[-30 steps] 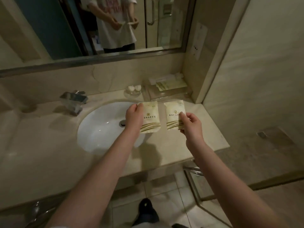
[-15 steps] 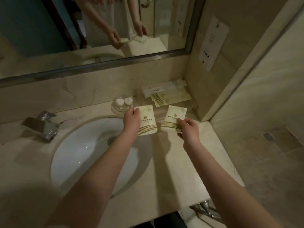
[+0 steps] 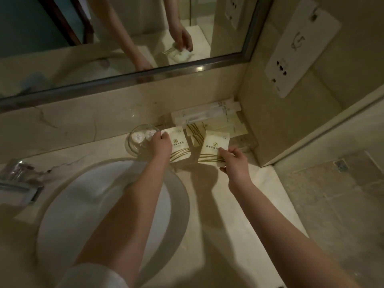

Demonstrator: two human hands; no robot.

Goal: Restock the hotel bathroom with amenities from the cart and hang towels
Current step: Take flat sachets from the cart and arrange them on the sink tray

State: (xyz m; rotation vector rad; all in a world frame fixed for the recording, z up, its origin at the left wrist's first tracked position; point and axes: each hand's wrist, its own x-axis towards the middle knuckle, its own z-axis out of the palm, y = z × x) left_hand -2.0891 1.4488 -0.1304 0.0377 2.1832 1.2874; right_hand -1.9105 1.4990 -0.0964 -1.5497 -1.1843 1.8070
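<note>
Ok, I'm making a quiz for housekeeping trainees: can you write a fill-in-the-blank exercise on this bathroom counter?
The left hand holds a packet beside the glass dish, which contains ____ small round soaps.
The right hand pinches a second packet, so the person holds ____ packets altogether.
The sink basin lies under the ____ forearm.
The socket panel hangs on the wall ____ of the mirror.
Missing words: two; two; left; right.

- On the left arm (image 3: 128, 204), a pale, whitish sleeve (image 3: 93, 275) shows at the bottom edge of view (soft, loose cloth, with a rounded hem); the forearm beyond it is bare.
- The right arm (image 3: 280, 221) is bare along all that shows.
- The left hand (image 3: 161, 145) and right hand (image 3: 234, 163) are bare.
</note>
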